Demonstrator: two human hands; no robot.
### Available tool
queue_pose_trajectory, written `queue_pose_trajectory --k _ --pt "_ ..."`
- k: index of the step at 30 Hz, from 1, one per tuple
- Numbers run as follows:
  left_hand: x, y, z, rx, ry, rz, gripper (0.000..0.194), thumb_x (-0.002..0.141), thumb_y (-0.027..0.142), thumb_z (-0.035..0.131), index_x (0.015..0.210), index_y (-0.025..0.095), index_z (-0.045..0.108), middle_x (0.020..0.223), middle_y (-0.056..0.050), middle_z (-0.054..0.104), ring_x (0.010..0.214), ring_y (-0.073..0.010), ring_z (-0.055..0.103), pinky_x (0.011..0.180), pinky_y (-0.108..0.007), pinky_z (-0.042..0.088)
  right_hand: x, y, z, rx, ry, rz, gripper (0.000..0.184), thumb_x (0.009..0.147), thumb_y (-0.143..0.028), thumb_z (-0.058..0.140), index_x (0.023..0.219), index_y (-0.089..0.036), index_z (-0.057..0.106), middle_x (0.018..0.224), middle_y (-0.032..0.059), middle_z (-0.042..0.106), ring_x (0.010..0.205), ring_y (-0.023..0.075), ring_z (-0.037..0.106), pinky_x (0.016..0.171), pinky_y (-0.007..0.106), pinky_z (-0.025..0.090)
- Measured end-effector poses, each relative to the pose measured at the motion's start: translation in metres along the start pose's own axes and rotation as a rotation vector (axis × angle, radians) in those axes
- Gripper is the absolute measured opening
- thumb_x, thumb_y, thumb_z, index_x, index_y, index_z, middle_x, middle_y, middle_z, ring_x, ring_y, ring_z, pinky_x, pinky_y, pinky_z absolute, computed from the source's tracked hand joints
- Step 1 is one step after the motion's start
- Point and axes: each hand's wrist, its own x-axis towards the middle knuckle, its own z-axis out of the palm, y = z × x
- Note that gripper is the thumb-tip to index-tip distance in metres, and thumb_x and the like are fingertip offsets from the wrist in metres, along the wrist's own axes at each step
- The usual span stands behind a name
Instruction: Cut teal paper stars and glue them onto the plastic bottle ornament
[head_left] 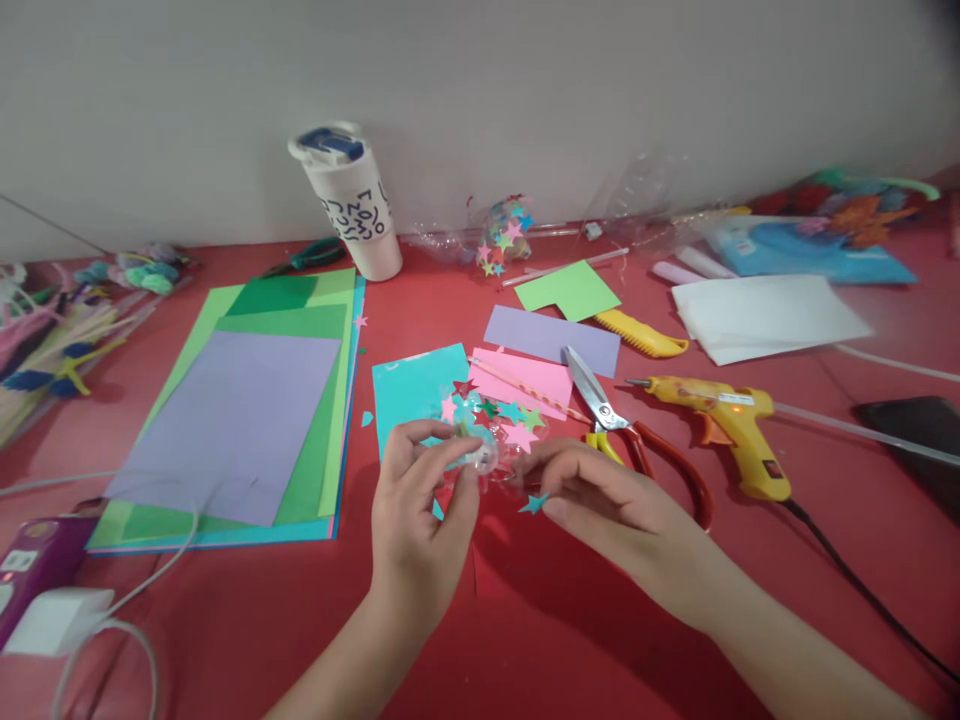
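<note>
In front of me, my left hand (427,500) pinches a clear plastic piece (486,458) between thumb and fingertips. Small paper stars in pink, blue, green and red cluster about it, among them a pink star (520,436) and a lime star (532,418). My right hand (600,505) is closed just to the right, its fingers curled beside the cluster. At its thumb tip is a blue star (534,504); the fingertips are partly hidden. Beneath and behind the cluster lie a turquoise sheet (420,385), a pink sheet (551,378) and a pencil-like stick (525,385).
Red-handled scissors (600,400) and a yellow glue gun (720,410) lie right, its cord trailing off. A yellow cutter (645,335) is behind. Stacked coloured paper (247,420) lies left. A white tumbler (352,210) and another star cluster (504,240) are at the wall.
</note>
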Motion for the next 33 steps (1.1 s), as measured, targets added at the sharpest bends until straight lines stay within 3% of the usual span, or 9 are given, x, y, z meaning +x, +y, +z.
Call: queue_pose_trajectory --k 4,7,9,12,14,17,20,26,33 --pt "-0.005 -0.004 -0.002 0.019 0.043 0.041 0.03 0.081 0.003 0.053 0.102 0.023 0.06 0.104 -0.003 0.054 0.057 -0.0056 0.044 0.052 -0.021 0.044 -0.001 0.002 0.0 0.031 0.012 -0.007 0.011 0.09 -0.025 0.057 0.078 -0.025 0.057 0.103 0.0022 0.06 0.104 0.018 0.056 0.089 0.027 0.045" --pt "-0.009 -0.005 -0.005 0.085 0.096 0.1 0.021 0.079 0.002 0.055 0.086 0.021 0.058 0.105 -0.003 0.052 0.061 -0.0064 0.048 0.056 -0.023 0.045 -0.001 0.004 0.001 0.068 0.019 -0.001 0.011 0.09 -0.024 0.057 0.079 -0.026 0.057 0.104 0.0017 0.061 0.106 0.0175 0.056 0.091 0.026 0.044" --pt "-0.011 -0.002 -0.008 0.112 0.061 0.147 0.02 0.079 0.002 0.054 0.079 0.021 0.059 0.105 -0.004 0.051 0.066 -0.0082 0.051 0.06 -0.025 0.047 -0.001 0.004 0.002 0.078 0.016 0.0 0.011 0.09 -0.024 0.057 0.079 -0.026 0.057 0.106 0.0017 0.061 0.106 0.0176 0.056 0.091 0.027 0.044" --pt "-0.009 0.004 -0.009 0.086 0.002 0.153 0.013 0.079 0.009 0.056 0.082 0.021 0.062 0.103 -0.006 0.052 0.077 -0.0139 0.056 0.065 -0.03 0.048 0.0 0.004 0.003 0.077 0.004 -0.014 0.011 0.09 -0.024 0.057 0.08 -0.026 0.058 0.107 0.001 0.06 0.108 0.0167 0.055 0.092 0.026 0.043" --pt "-0.005 0.008 -0.007 0.105 0.042 0.169 0.004 0.079 0.018 0.062 0.078 0.021 0.061 0.099 -0.007 0.053 0.083 -0.0177 0.057 0.067 -0.032 0.048 0.0 0.004 0.003 0.077 0.007 -0.016 0.011 0.09 -0.022 0.057 0.08 -0.026 0.057 0.106 0.0003 0.059 0.107 0.0155 0.054 0.091 0.024 0.043" --pt "0.001 0.01 -0.001 0.178 0.135 0.2 0.018 0.077 0.018 0.067 0.069 0.021 0.052 0.094 -0.005 0.054 0.082 -0.017 0.056 0.067 -0.031 0.047 0.0 0.005 0.004 0.098 0.007 -0.021 0.012 0.09 -0.021 0.055 0.079 -0.026 0.056 0.105 -0.0001 0.058 0.105 0.0145 0.054 0.09 0.023 0.043" --pt "0.001 0.007 0.003 0.198 0.153 0.171 0.02 0.076 0.008 0.063 0.077 0.022 0.048 0.092 -0.005 0.054 0.089 -0.0184 0.057 0.07 -0.031 0.048 0.0 0.005 0.004 0.104 0.004 -0.025 0.013 0.09 -0.02 0.055 0.079 -0.026 0.056 0.105 0.0003 0.058 0.105 0.0149 0.054 0.09 0.024 0.042" --pt "-0.008 -0.002 0.0 0.226 0.063 0.184 0.016 0.076 0.006 0.058 0.078 0.022 0.058 0.101 -0.007 0.054 0.092 -0.0213 0.057 0.074 -0.036 0.048 0.001 0.004 0.003 0.09 0.0 -0.006 0.011 0.089 -0.02 0.055 0.08 -0.026 0.056 0.108 0.001 0.059 0.107 0.0168 0.054 0.092 0.026 0.042" --pt "-0.003 0.001 0.005 0.201 0.103 0.211 0.008 0.08 0.016 0.065 0.085 0.022 0.063 0.093 -0.004 0.058 0.083 -0.0179 0.057 0.072 -0.033 0.048 -0.001 0.006 0.004 0.068 -0.01 -0.014 0.012 0.09 -0.018 0.055 0.08 -0.026 0.056 0.109 0.0008 0.058 0.11 0.0171 0.054 0.091 0.025 0.042"
